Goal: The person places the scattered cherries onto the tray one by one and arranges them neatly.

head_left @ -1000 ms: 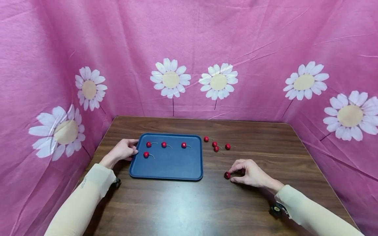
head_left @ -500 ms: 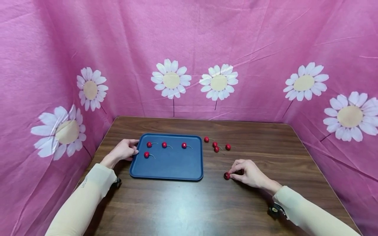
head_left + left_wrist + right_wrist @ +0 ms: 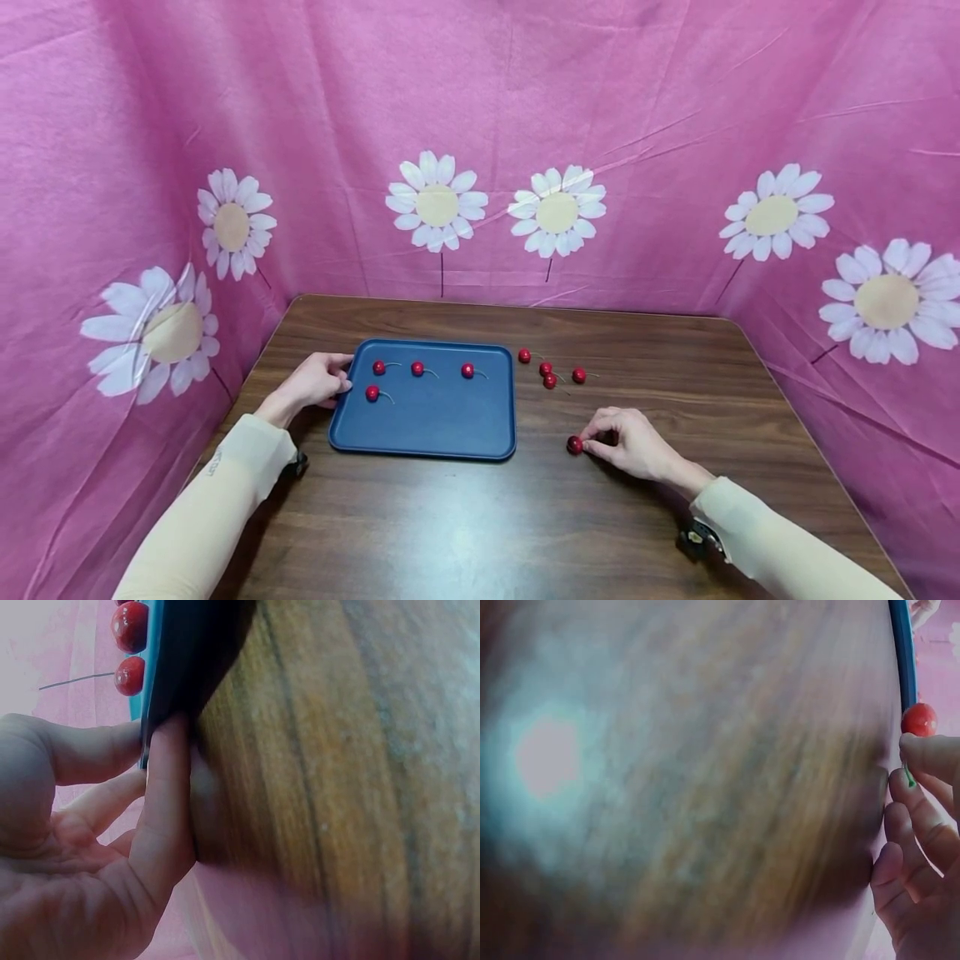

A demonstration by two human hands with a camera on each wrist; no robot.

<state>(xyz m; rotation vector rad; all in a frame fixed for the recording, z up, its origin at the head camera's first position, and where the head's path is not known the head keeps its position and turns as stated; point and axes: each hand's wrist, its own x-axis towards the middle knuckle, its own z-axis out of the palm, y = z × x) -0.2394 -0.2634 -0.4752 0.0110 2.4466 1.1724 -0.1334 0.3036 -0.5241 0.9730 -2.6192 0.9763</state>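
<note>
In the head view, a blue rectangular tray [image 3: 435,429] lies on the table, carrying several red cherries with thin stems, one a cherry [image 3: 372,393] near the left edge. My left hand [image 3: 315,381] pinches the tray's left rim; the left wrist view shows fingers [image 3: 169,795] on both sides of that edge. To the right of the tray, my right hand [image 3: 630,442] pinches a cherry [image 3: 574,445] between thumb and fingertips, low over the table. Its green stem [image 3: 909,776] runs between the fingers in the right wrist view.
Several loose cherries lie right of the tray, including a cherry [image 3: 524,356] by its far right corner and a cherry [image 3: 579,376] farther right. The brown wooden table [image 3: 450,533] is bordered behind and at the sides by a pink daisy-print cloth [image 3: 495,100].
My right thumb and fingers have come together at the cherry, which has shifted slightly left with the hand. My left hand and the tray have stayed in place.
</note>
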